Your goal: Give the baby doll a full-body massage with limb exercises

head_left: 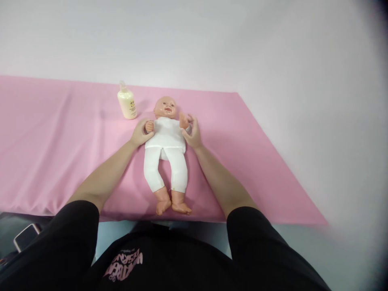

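Looking at baby doll [166, 135] lying face up on pink sheet [85, 129], with head near far edge and feet [163, 202] just inside near edge. Dressed in white top and white leggings [178, 169], bare at hands and feet.

With left hand [140, 134]: partly closed around doll's arm on that side, with thumb in front, right by doll's fist. With right hand [193, 135]: curled in a looser C around the other arm, with thumb in front and index finger up beside doll's raised hand. Seem to have hold of both arms; can't tell how tight, with fingertips partly hidden.

Watch for:
- Could drag feet over near edge by tugging arms toward the body.
- Could twist doll sideways or strain an arm joint by pulling unevenly.
- Could tip pump bottle [127, 104], upright near left hand, by swinging that hand outward.
- Could lose the right-side arm through too loose a curl.
- Could bunch sheet and shift doll and bottle together, if leaning on cloth.
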Tool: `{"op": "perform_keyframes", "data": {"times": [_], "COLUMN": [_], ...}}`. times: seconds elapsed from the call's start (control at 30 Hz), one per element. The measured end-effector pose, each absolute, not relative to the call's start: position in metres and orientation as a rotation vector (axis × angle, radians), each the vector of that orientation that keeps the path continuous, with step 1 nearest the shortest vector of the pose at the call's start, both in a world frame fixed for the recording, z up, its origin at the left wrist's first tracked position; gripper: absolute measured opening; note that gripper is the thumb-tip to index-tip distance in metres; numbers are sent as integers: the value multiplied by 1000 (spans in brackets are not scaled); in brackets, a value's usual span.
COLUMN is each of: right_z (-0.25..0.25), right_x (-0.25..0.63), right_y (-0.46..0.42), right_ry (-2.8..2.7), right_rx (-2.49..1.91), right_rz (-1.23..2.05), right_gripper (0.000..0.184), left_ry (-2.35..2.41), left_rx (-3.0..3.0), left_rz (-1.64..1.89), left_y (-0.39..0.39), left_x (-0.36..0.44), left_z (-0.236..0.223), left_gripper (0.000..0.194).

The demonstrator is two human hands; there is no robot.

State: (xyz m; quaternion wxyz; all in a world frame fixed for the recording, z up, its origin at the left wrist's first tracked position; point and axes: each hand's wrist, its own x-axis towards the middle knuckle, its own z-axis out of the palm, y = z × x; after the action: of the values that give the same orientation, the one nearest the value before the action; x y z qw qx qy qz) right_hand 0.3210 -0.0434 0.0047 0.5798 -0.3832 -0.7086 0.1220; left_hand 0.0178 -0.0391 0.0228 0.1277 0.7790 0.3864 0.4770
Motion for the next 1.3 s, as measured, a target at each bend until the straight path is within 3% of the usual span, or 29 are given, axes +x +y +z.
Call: {"op": "perform_keyframes", "data": {"times": [0.13,0.33,0.5,0.7,0.83,1.0,1.3], "right_z": [13,20,18,11,5,-5,-11], "right_x": [316,312,314,318,316,318,330], "right_y": [-53,-58,-57,-53,-45,-31,-25], "right_ry": [-1857,-1934,-1930,-1920,-1846,-1779,-1696], "right_rx": [-773,-757,-765,-775,-944,-1135,-1331], "right_rz": [190,101,95,142,173,131,197], "right_gripper": [51,36,39,55,70,72,58], "left_ry": [1094,1109,1061,1162,1204,1186,1339], "left_rx": [2358,2406,2405,2319,2170,2072,2047], "left_rz": [1335,1276,1324,1296,1366,1377,1455], "left_y": [-49,-49,-50,-47,-35,-17,-14], "left_x": [19,21,22,20,21,19,8], "left_z": [34,37,37,31,20,4,-2], "left_gripper": [33,34,31,35,62,94,75]}}
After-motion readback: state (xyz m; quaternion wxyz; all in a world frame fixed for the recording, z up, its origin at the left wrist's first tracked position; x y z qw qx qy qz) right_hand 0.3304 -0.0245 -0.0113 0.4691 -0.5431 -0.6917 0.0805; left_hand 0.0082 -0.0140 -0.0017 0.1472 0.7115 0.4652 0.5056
